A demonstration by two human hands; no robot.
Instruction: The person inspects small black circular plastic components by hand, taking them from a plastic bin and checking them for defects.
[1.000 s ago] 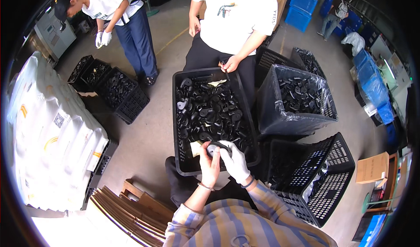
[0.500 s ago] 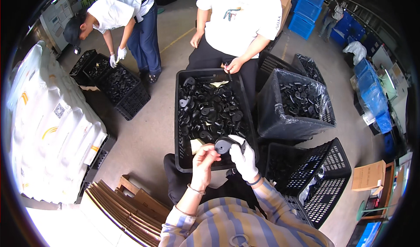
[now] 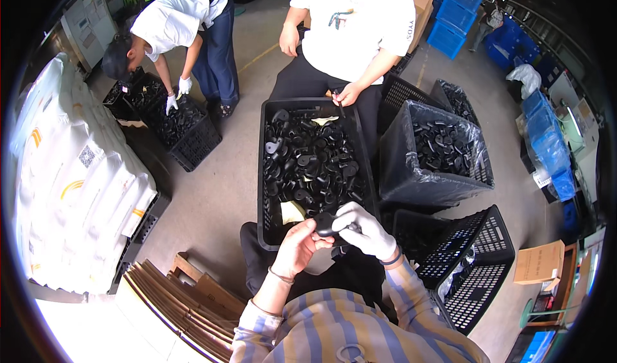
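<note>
Just above the near edge of a black crate [image 3: 265, 170], both of my hands meet on one rounded black plastic part [image 3: 325, 225]. My bare left hand [image 3: 297, 246] pinches its left side between thumb and fingers. My right hand [image 3: 367, 232], in a white glove, grips its right side; a dark piece shows under the gloved fingers, too small to tell apart. The crate is heaped with loose black plastic parts [image 3: 315, 160] of similar shape. A cream-coloured scrap [image 3: 292, 212] lies on them beside my left hand, and another scrap [image 3: 324, 120] lies at the far end.
Across the crate a person [image 3: 353, 35] holds a small dark thing. At the left another person [image 3: 183, 22] bends over black crates [image 3: 193, 151]. A bag-lined bin [image 3: 411, 176] and a tilted black basket [image 3: 479, 260] stand right; white sacks [image 3: 83, 183] and cardboard [image 3: 183, 305] left.
The black part has turned from its flat face toward a side view, and both hands have tilted with it. The bending person's hands have moved over the nearer crate.
</note>
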